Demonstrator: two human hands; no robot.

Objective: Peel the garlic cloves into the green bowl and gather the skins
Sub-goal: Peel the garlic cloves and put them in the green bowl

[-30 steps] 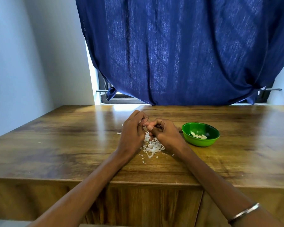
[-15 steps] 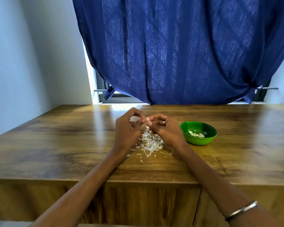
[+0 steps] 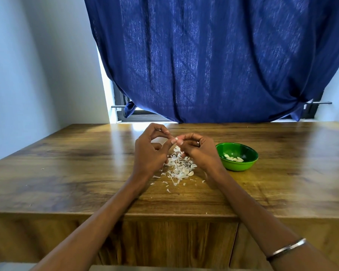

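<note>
A small white garlic clove (image 3: 176, 138) is pinched between the fingertips of my left hand (image 3: 150, 151) and my right hand (image 3: 199, 151), both raised a little above the wooden table (image 3: 67, 173). Directly beneath them lies a loose pile of white garlic skins (image 3: 179, 168), with a few scraps scattered toward me. To the right of my right hand stands the green bowl (image 3: 250, 163), holding several peeled cloves (image 3: 233, 158).
A dark blue curtain (image 3: 213, 65) hangs over the window behind the table's far edge. A white wall runs along the left. The table's front edge (image 3: 164, 214) lies close to me, with cabinet fronts below it.
Both hands have lifted slightly off the skin pile and the fingertips have opened out around the clove. The view has tilted upward a little.
</note>
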